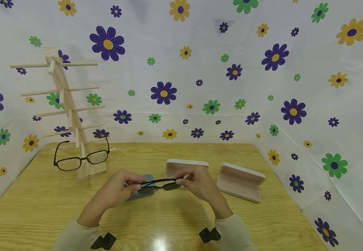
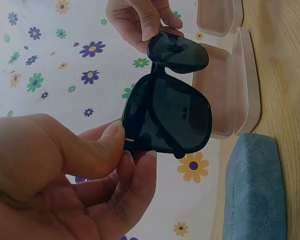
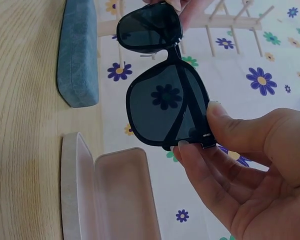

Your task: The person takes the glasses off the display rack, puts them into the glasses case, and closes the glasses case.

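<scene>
Black sunglasses (image 1: 172, 186) with dark lenses are held between both hands above the table. My left hand (image 1: 120, 189) pinches one end of the frame between thumb and fingers, close by the hinge. At the opposite end, my right hand (image 1: 200, 185) pinches the other hinge corner the same way. Through the near lens (image 2: 180, 115) in the left wrist view, a temple runs diagonally behind it, folded inward. The right wrist view also shows temples crossing behind the lens (image 3: 162, 107). A blue glasses case (image 1: 148, 193), closed, lies beneath the left hand, partly hidden by it.
Two pale pink cases stand with lids raised: one case (image 1: 187, 162) behind the right hand, another case (image 1: 241, 183) to its right. At left rises a wooden display rack (image 1: 68, 101) with pegs; clear black-framed glasses (image 1: 81, 161) hang low on it. Flowered cloth encloses the table (image 1: 181, 223).
</scene>
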`<action>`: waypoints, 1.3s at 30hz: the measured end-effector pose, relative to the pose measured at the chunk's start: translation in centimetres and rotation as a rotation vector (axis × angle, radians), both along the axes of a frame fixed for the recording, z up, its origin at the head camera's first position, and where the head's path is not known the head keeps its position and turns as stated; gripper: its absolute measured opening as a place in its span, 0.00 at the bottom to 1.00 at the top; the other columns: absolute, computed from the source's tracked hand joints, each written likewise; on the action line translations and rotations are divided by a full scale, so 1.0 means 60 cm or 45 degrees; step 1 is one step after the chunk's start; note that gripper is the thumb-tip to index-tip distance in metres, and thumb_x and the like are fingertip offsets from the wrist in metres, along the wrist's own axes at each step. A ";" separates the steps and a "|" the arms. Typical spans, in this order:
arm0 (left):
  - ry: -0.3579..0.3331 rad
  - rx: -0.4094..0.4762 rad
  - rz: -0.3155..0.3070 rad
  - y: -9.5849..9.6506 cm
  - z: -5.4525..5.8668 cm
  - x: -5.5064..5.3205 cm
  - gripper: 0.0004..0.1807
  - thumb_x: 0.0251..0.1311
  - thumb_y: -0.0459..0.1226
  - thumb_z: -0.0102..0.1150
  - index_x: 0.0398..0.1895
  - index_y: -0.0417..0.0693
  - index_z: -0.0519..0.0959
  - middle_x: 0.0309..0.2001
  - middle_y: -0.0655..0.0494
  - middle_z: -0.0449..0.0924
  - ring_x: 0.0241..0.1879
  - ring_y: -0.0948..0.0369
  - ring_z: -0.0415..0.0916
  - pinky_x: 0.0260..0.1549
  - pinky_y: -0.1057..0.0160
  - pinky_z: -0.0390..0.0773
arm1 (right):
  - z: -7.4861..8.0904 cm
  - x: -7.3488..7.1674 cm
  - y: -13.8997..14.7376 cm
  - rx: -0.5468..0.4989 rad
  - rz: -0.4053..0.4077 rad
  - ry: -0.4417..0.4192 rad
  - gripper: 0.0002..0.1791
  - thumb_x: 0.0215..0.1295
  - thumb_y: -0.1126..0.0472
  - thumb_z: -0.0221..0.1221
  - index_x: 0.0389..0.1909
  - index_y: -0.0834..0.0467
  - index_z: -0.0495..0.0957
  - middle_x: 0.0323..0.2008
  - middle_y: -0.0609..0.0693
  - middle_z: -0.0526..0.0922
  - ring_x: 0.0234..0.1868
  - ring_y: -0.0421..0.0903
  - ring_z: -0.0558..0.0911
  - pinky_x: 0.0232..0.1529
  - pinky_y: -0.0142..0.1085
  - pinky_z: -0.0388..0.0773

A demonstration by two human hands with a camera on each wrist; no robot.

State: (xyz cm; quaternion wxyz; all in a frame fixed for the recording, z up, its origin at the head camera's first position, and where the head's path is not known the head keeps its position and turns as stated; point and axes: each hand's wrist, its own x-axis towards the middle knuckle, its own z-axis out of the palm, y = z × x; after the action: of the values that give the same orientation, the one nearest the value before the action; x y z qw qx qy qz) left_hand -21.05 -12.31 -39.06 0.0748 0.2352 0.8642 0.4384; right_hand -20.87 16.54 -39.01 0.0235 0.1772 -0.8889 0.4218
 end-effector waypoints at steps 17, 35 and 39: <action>0.100 0.015 0.032 0.014 -0.005 -0.003 0.15 0.71 0.29 0.59 0.55 0.45 0.87 0.56 0.43 0.87 0.40 0.60 0.80 0.29 0.67 0.74 | -0.009 -0.013 0.016 -0.025 -0.021 -0.007 0.07 0.67 0.67 0.67 0.43 0.63 0.89 0.37 0.58 0.91 0.31 0.48 0.89 0.27 0.28 0.81; 0.129 -0.010 0.080 0.053 -0.011 -0.027 0.14 0.76 0.33 0.54 0.56 0.47 0.86 0.54 0.48 0.87 0.47 0.55 0.82 0.35 0.64 0.79 | -0.020 -0.035 0.047 0.035 -0.142 0.026 0.08 0.73 0.61 0.62 0.42 0.59 0.89 0.40 0.55 0.90 0.35 0.46 0.86 0.34 0.32 0.81; 0.113 -0.005 0.073 0.064 -0.017 -0.042 0.14 0.76 0.33 0.53 0.56 0.46 0.85 0.54 0.47 0.86 0.42 0.57 0.83 0.34 0.63 0.81 | -0.023 -0.040 0.058 0.017 -0.125 0.022 0.09 0.74 0.63 0.61 0.43 0.63 0.88 0.39 0.58 0.90 0.36 0.51 0.87 0.34 0.31 0.82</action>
State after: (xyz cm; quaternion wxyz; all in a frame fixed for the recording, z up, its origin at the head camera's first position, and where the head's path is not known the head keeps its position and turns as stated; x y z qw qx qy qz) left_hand -23.54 -8.48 -40.11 0.0243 0.2293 0.8740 0.4278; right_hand -23.25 20.00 -40.40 0.0507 0.1374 -0.8991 0.4126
